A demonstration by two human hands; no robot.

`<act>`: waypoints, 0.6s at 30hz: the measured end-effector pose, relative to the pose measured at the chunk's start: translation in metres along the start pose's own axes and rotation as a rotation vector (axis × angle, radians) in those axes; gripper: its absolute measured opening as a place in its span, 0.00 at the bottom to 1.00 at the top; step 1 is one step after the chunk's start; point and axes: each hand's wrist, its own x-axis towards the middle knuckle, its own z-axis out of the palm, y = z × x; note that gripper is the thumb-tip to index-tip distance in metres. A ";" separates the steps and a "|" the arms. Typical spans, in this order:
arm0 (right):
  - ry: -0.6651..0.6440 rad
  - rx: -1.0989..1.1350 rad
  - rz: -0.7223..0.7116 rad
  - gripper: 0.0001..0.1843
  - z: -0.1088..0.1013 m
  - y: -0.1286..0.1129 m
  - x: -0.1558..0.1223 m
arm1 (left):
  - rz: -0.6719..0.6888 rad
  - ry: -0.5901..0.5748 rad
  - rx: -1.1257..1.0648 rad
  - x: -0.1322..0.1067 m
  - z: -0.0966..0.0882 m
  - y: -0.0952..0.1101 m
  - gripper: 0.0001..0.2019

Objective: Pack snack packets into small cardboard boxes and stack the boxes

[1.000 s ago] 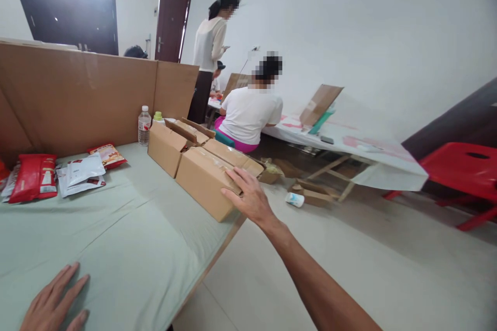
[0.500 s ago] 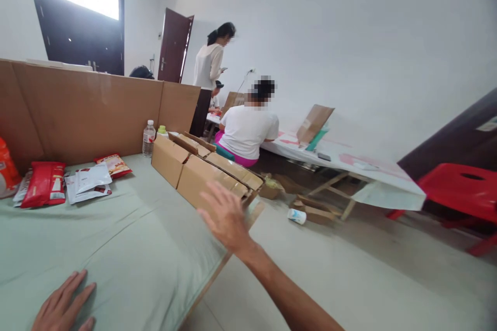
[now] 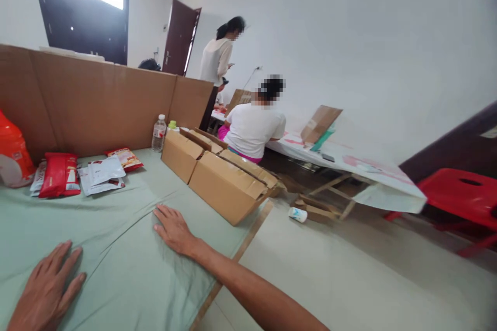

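Observation:
My left hand [image 3: 48, 287] lies flat on the green tablecloth [image 3: 116, 264], fingers stretched out, holding nothing. My right hand [image 3: 174, 230] also rests palm down on the cloth, open, to the left of the cardboard boxes [image 3: 221, 181] and apart from them. Those boxes stand side by side along the table's right edge. Beyond my hands lie a red packet [image 3: 60, 176], white sachets [image 3: 103, 173] and a red-and-yellow packet [image 3: 126, 159]. A clear plastic bottle [image 3: 159, 135] stands behind the boxes' far end.
A cardboard screen [image 3: 89, 98] borders the table's far side. An orange bottle [image 3: 13, 152] stands at the left. One person [image 3: 254, 129] sits at another table [image 3: 388, 178]; another person [image 3: 215, 59] stands behind. A white cup-like container [image 3: 297, 214] lies on the floor near a red chair [image 3: 462, 196].
My right hand has moved left and down from in front of the boxes onto the cloth. My left hand stays flat on the table. The view has shifted slightly.

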 end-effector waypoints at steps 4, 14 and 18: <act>0.072 0.092 0.023 0.23 0.012 0.029 0.009 | 0.026 -0.038 0.013 -0.001 -0.013 0.026 0.23; 0.348 0.348 0.270 0.23 0.036 0.067 0.166 | -0.056 -0.170 -0.012 -0.005 -0.030 0.050 0.22; 0.377 0.430 0.265 0.21 0.044 0.059 0.239 | -0.071 -0.194 -0.034 -0.004 -0.035 0.054 0.22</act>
